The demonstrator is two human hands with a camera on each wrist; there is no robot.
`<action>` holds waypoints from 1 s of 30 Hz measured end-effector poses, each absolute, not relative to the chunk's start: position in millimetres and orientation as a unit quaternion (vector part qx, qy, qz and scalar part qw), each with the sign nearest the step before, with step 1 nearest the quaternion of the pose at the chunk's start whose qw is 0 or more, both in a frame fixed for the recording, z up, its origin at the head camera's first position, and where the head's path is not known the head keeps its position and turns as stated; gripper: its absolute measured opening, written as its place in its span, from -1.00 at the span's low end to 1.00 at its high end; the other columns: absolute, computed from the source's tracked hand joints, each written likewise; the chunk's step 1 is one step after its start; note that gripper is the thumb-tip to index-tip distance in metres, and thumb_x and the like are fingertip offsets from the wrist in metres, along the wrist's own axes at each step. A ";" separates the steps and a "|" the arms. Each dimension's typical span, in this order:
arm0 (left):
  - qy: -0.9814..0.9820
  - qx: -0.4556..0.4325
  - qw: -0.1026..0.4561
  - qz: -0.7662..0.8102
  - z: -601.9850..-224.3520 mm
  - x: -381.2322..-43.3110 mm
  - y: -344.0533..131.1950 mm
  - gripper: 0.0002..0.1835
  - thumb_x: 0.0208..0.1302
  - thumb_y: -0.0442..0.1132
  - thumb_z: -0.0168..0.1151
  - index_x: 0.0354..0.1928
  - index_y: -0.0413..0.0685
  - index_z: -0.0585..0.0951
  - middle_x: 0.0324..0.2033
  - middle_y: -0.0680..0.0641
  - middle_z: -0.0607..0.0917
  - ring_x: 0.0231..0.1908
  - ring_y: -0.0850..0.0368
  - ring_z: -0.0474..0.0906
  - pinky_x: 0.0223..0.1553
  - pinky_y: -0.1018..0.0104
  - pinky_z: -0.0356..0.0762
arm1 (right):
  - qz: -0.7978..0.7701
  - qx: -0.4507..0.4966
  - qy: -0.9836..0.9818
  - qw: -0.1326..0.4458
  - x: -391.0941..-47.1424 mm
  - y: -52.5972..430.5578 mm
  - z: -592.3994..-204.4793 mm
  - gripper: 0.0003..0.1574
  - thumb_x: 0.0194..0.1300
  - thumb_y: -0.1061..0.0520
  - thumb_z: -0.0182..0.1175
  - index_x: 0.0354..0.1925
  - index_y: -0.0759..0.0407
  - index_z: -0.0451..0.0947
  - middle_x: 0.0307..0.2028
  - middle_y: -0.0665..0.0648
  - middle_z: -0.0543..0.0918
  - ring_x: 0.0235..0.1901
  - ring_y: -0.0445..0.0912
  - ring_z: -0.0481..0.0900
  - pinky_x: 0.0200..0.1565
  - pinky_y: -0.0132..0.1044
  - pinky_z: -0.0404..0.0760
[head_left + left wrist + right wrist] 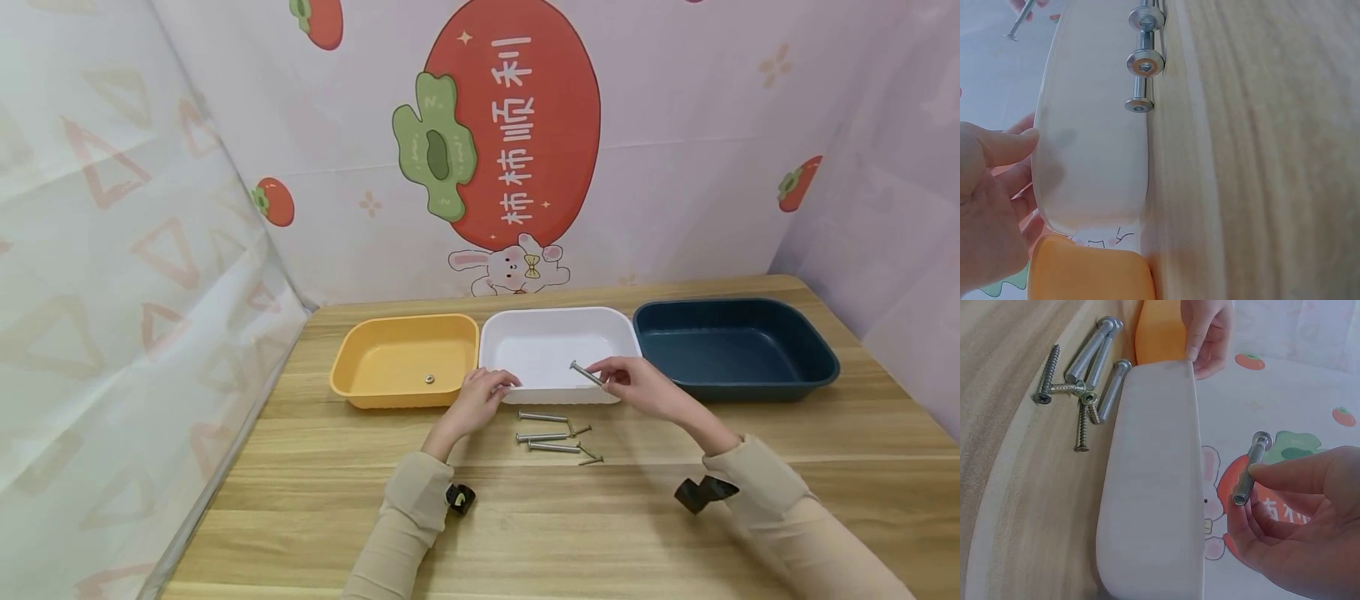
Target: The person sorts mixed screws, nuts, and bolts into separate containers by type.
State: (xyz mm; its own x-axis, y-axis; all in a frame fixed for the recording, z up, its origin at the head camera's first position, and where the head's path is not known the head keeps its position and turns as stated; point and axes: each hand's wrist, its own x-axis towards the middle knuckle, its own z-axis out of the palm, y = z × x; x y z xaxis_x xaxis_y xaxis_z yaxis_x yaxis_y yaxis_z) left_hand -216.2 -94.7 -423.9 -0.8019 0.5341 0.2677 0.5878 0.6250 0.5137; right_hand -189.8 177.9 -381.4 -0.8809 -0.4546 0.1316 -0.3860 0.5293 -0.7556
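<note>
My right hand (636,385) pinches a silver flat-headed bolt (1254,469) between thumb and fingers. In the head view the bolt slants above the front part of the white plastic bin (1147,481), its head pointing up and left. My left hand (472,400) holds that bin's rim near the front left corner, with the thumb (1013,147) on the outer side and the other fingers behind the rim. On the wood just in front of the bin lie several more silver bolts (553,447) and several small brass-coloured screws (1083,428), close together.
A yellow bin (405,400) stands directly left of the white one, with a small metal nut (429,378) inside. To the right is a dark blue bin (742,388). A printed cloth (675,167) hangs behind the wooden table (570,533).
</note>
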 end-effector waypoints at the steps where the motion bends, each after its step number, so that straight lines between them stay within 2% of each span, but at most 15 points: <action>1: -0.900 -0.313 0.046 -0.300 -423.9 -216.1 -94.7 -0.84 0.22 -0.38 0.04 -0.21 -0.08 0.56 -0.34 -0.04 0.63 -0.26 0.11 0.42 0.04 0.09 0.12 | -0.420 -0.241 0.874 0.040 -191.2 177.7 -380.6 -0.70 0.11 0.45 0.02 -0.13 0.43 0.48 -0.44 0.15 0.50 -0.46 -0.13 0.38 -0.45 -0.40 0.41; 11: -0.900 -0.313 0.043 -0.299 -423.4 -215.6 -94.8 -0.84 0.22 -0.37 0.03 -0.20 -0.08 0.55 -0.33 -0.04 0.63 -0.27 0.12 0.43 0.05 0.10 0.12 | -0.403 -0.240 0.882 0.041 -208.1 178.9 -377.3 -0.69 0.13 0.43 0.01 -0.11 0.45 0.47 -0.42 0.18 0.52 -0.44 -0.10 0.38 -0.43 -0.38 0.40; 30: -0.904 -0.303 0.032 -0.301 -423.2 -215.8 -94.7 -0.84 0.23 -0.36 0.02 -0.19 -0.06 0.55 -0.30 -0.01 0.63 -0.25 0.11 0.40 0.05 0.10 0.11 | -0.389 -0.226 0.891 0.060 -238.2 184.5 -381.8 -0.67 0.09 0.46 0.02 -0.11 0.48 0.46 -0.44 0.22 0.51 -0.55 -0.12 0.32 -0.52 -0.38 0.32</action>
